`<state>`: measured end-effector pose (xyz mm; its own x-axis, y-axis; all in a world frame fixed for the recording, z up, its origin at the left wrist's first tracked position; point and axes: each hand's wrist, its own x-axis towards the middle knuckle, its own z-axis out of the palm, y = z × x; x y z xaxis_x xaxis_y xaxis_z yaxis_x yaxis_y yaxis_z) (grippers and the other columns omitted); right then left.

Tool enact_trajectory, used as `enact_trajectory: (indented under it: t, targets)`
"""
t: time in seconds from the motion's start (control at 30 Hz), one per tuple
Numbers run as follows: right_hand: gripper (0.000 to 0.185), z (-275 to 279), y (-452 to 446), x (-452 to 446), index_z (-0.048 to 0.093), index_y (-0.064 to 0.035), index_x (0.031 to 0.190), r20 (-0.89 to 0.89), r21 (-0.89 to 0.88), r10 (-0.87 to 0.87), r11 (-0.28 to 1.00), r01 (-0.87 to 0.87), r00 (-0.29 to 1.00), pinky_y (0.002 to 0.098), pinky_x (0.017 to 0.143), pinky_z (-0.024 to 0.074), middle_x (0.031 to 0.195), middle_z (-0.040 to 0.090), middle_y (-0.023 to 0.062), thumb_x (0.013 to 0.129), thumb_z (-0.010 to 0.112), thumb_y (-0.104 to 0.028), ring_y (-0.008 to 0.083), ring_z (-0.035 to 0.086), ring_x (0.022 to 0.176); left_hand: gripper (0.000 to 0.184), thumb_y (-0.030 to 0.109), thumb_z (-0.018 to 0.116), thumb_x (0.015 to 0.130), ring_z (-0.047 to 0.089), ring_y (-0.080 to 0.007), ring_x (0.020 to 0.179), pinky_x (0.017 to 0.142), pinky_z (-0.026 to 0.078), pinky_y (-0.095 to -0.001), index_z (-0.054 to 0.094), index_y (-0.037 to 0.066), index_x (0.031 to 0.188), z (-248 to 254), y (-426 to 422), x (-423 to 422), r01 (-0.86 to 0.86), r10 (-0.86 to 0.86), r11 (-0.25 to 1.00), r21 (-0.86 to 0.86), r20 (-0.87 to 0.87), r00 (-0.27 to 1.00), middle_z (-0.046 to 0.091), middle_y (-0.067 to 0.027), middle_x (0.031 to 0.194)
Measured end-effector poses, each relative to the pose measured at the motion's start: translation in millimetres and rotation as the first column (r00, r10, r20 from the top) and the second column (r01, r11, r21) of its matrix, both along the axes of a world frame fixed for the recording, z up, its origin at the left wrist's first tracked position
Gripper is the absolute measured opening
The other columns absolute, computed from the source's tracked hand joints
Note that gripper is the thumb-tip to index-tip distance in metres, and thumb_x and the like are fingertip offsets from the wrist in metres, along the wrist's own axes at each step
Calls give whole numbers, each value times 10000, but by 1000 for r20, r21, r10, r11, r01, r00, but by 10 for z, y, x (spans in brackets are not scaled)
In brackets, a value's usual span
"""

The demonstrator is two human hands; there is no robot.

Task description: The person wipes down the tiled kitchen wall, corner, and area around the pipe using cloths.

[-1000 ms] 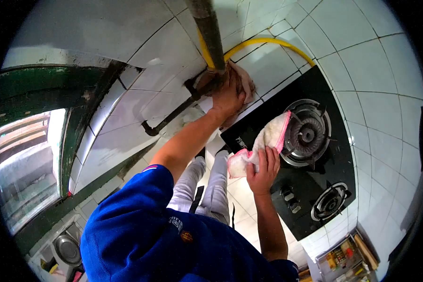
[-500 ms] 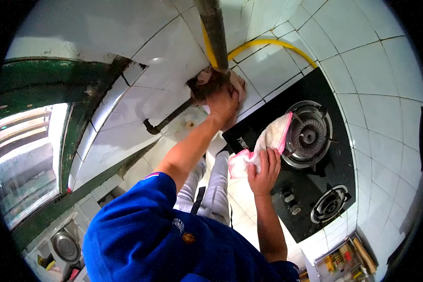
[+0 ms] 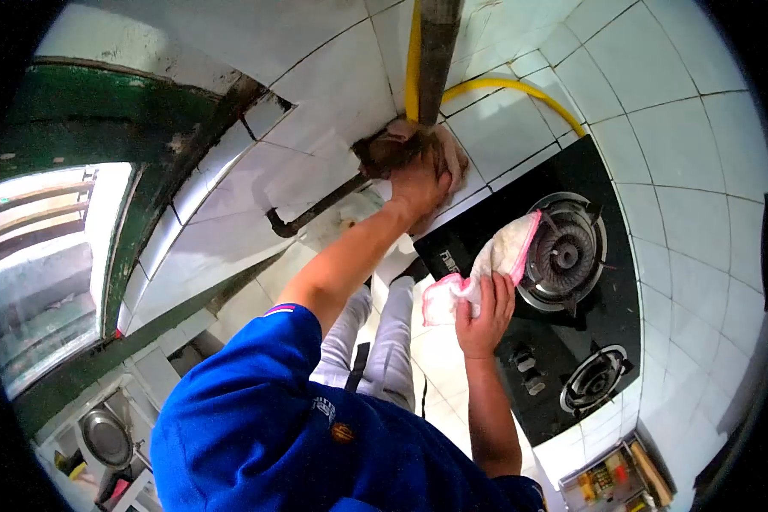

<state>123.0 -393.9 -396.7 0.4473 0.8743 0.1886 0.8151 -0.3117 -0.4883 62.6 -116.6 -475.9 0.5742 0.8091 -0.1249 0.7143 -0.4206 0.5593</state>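
Note:
My left hand (image 3: 422, 183) reaches up to the foot of a dark upright pipe (image 3: 439, 68). Its fingers are closed on a stained pinkish rag (image 3: 454, 162), pressed against the grimy pipe joint (image 3: 384, 155); part of the rag is hidden behind the hand. My right hand (image 3: 486, 316) grips a white cloth with a pink edge (image 3: 499, 247). That cloth stands up from the fingers over the near edge of the black gas stove (image 3: 473, 230), its tip overlapping the large burner (image 3: 567, 249).
A thinner pipe (image 3: 324, 205) branches off to the left. Behind the upright pipe a yellow hose (image 3: 520, 84) curves toward the stove. A smaller burner (image 3: 595, 380) sits nearer me. At left is a green-framed window (image 3: 42, 256); a drawer of small items (image 3: 610, 482) lies low on the right.
The pipe, joint and left hand with its rag appear shifted somewhat right as the view moves. My right hand keeps about the same hold on the white cloth.

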Motion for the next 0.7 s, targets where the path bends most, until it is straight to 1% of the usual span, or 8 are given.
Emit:
enact_trajectory:
  t: [0.07,0.17,0.23,0.33,0.43,0.57,0.67,0.7]
  targets:
    - [521,12,-8,-14,564,-8,1306,-7,-11,-2,1000,2,1000,551,1109,350,1381,524,215,914,629,-345,448,447,1329,747,397,565,878,422,-486,1322,1125,310,-580,374,-13,1474,1,-61,-140,4,-5,1000,15,20,1000,446,-303,1432]
    - [519,19,19,-6,565,-7,1307,-4,0,-6,1000,6,1000,553,1106,355,1383,523,214,914,630,-340,449,453,1325,712,371,603,825,492,-463,1250,1055,356,-589,446,5,1415,-182,-185,-391,-99,69,975,198,152,986,542,-277,1333]
    - [518,18,23,1,565,-8,1307,4,16,-13,1000,13,1000,555,1103,359,1384,522,214,914,630,-339,448,458,1321,752,392,584,859,422,-482,1310,1119,294,-597,392,-16,1460,-156,-345,-520,-194,191,946,259,35,981,459,-309,1403]
    - [513,1,10,0,569,-11,1305,9,14,-12,1000,11,1000,557,1094,367,1379,526,215,915,628,-340,449,465,1315,691,375,592,851,466,-499,1255,1082,343,-586,457,-24,1398,41,-376,-329,-236,275,887,397,-42,961,496,-318,1352]
    - [513,5,6,-9,572,-16,1305,18,21,-6,1000,6,1000,559,1091,367,1379,526,214,918,627,-347,447,465,1315,648,355,585,858,491,-495,1232,1061,375,-577,480,-26,1371,-120,-203,-242,-159,129,966,203,155,979,521,-313,1330]
    - [510,6,15,-13,572,-15,1302,5,27,-4,1000,3,1000,558,1092,364,1376,529,210,923,621,-353,446,467,1312,643,368,593,838,507,-475,1212,1030,397,-558,502,2,1359,-16,-28,-233,-82,79,996,42,64,995,554,-267,1298]
    - [512,1,-13,0,564,-35,1310,4,16,-1,1000,1,1000,562,1093,363,1378,528,202,915,622,-356,443,465,1310,691,365,606,837,473,-462,1267,1074,348,-576,463,-5,1403,68,-261,-553,-146,134,978,150,91,987,531,-262,1351]
    - [517,-9,9,-5,557,-54,1318,4,13,-12,1000,12,1000,569,1092,363,1381,525,195,906,625,-357,441,464,1308,733,350,622,832,437,-457,1311,1104,307,-585,426,-24,1431,39,-309,-651,-109,110,951,289,13,994,498,-279,1392]
